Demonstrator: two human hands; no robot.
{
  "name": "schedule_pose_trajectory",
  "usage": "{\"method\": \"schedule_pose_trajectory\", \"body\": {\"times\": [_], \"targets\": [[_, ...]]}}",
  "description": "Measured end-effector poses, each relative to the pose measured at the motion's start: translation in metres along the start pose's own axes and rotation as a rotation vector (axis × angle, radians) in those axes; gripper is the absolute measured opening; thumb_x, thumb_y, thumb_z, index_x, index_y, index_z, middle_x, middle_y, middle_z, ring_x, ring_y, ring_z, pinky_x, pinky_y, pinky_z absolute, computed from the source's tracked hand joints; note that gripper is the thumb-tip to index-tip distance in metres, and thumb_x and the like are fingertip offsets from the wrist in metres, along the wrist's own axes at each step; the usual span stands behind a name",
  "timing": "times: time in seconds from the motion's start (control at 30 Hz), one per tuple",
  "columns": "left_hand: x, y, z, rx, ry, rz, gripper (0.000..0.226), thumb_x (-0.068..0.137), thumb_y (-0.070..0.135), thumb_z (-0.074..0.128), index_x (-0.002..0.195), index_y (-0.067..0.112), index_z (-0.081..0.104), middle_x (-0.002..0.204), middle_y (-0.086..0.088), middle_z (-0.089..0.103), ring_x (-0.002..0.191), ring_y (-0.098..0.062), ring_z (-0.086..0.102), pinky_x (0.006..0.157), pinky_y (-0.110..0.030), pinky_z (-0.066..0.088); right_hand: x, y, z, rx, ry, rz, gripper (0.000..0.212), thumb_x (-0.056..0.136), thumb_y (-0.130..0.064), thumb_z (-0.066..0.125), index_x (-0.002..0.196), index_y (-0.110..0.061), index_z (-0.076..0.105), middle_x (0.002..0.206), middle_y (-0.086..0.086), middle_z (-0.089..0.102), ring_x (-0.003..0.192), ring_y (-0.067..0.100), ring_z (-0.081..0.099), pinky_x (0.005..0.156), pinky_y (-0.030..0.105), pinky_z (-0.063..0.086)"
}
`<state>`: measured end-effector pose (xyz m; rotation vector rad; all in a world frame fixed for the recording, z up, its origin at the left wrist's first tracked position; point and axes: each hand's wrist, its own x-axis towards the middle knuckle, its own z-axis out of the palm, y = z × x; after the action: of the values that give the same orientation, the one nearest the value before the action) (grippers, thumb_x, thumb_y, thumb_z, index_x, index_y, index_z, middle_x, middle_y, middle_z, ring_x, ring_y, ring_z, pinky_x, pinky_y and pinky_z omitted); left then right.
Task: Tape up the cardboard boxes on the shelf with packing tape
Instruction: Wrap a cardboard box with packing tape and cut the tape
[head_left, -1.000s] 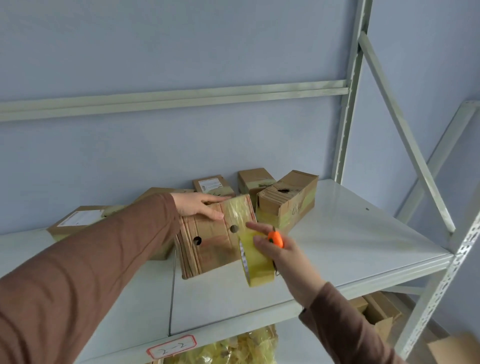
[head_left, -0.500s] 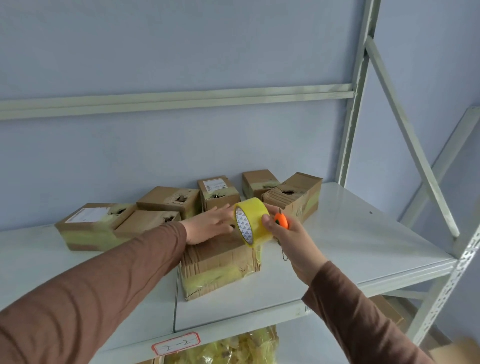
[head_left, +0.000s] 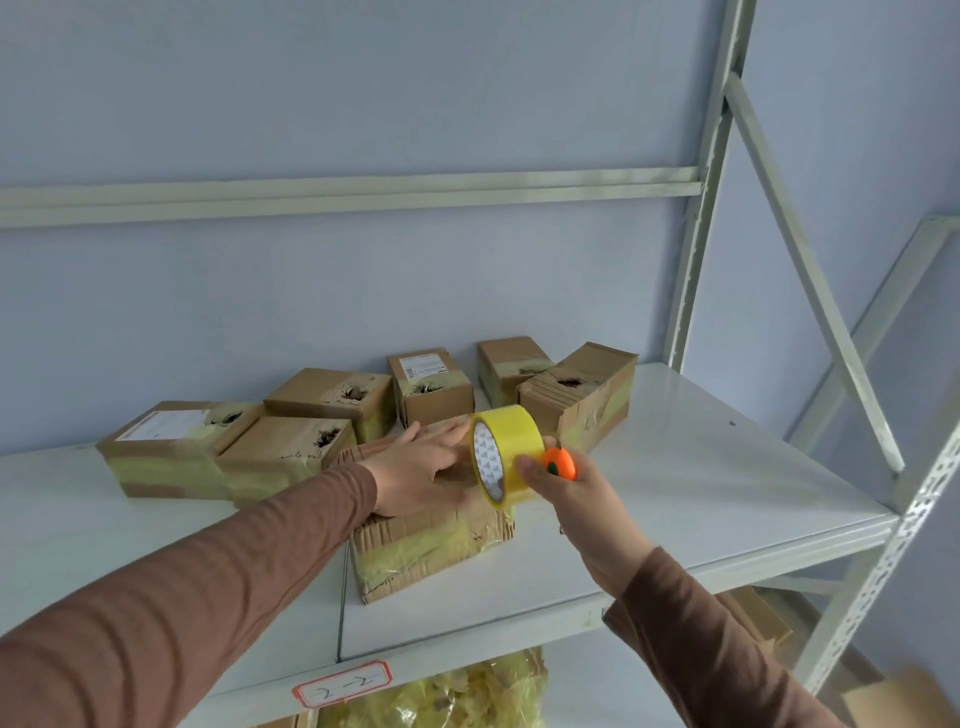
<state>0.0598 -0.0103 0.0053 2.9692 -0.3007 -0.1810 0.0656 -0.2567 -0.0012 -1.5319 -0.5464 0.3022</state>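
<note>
A cardboard box (head_left: 426, 551) wrapped in yellowish tape lies near the front of the white shelf (head_left: 701, 499). My left hand (head_left: 421, 470) rests flat on its top with straight fingers. My right hand (head_left: 566, 488) grips a roll of yellow packing tape (head_left: 501, 457) just above the box's right end, and also holds a small orange cutter (head_left: 560, 464). Tape from the roll runs down over the box's right edge.
Several other cardboard boxes (head_left: 332, 402) with torn holes and tape bands stand along the back wall. Metal uprights and a diagonal brace (head_left: 810, 270) rise at the right. A red-bordered label (head_left: 343, 685) sits on the shelf's front edge, with crumpled yellow tape (head_left: 447, 696) below it.
The box was tipped up on its side a second ago; it now lies flat. The tape roll moved from the box's front up over its top. My left hand went flat on top.
</note>
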Motion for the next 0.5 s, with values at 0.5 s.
{"method": "schedule_pose_trajectory", "body": {"times": [0.5], "targets": [[-0.021, 0.035, 0.002, 0.216, 0.028, -0.141, 0.054, 0.109, 0.052, 0.021, 0.147, 0.069, -0.013, 0.169, -0.010, 0.016, 0.154, -0.036, 0.025, 0.125, -0.047, 0.026, -0.055, 0.019, -0.018, -0.303, 0.017, 0.228, 0.013, 0.101, -0.022, 0.062, 0.110, -0.013, 0.063, 0.094, 0.007, 0.066, 0.085, 0.023, 0.060, 0.077, 0.036, 0.047]]}}
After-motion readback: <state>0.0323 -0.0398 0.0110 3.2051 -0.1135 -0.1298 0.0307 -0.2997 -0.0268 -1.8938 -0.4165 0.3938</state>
